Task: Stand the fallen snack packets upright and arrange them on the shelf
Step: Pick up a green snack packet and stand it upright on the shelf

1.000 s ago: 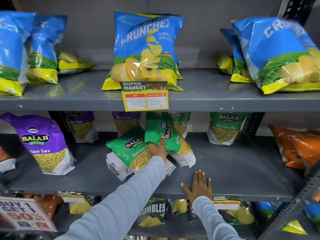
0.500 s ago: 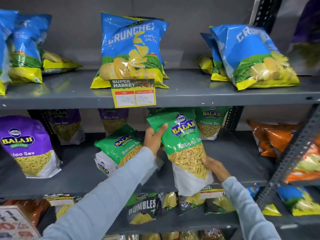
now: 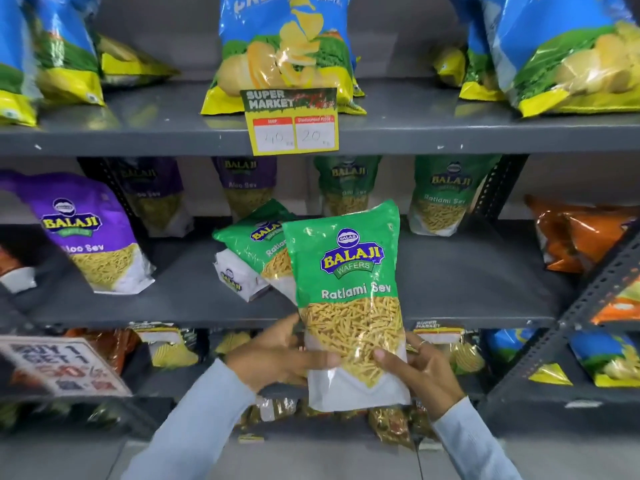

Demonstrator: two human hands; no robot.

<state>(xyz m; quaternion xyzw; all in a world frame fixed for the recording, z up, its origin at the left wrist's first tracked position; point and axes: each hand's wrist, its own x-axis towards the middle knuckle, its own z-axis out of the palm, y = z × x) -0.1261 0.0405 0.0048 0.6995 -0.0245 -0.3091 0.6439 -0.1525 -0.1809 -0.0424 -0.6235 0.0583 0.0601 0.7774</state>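
Note:
I hold a green Ratlami Sev packet (image 3: 346, 271) upright in front of the middle shelf (image 3: 467, 271), off its surface. My left hand (image 3: 277, 355) grips its lower left edge and my right hand (image 3: 415, 368) grips its lower right edge. Behind it, two more green packets (image 3: 252, 244) lie tilted on the shelf, one on top of the other. Further green packets (image 3: 446, 195) stand upright at the back of the shelf.
Purple Aloo Sev packets (image 3: 90, 233) lean at the left, orange packets (image 3: 581, 233) sit at the right. Blue crisp bags (image 3: 287, 46) fill the top shelf, with a yellow price tag (image 3: 294, 123) on its edge. A dark upright post (image 3: 568, 323) slants at right.
Both hands have lifted the green packet off the shelf and drawn it toward me and lower. My left hand has slid from the packet's top to its lower edge.

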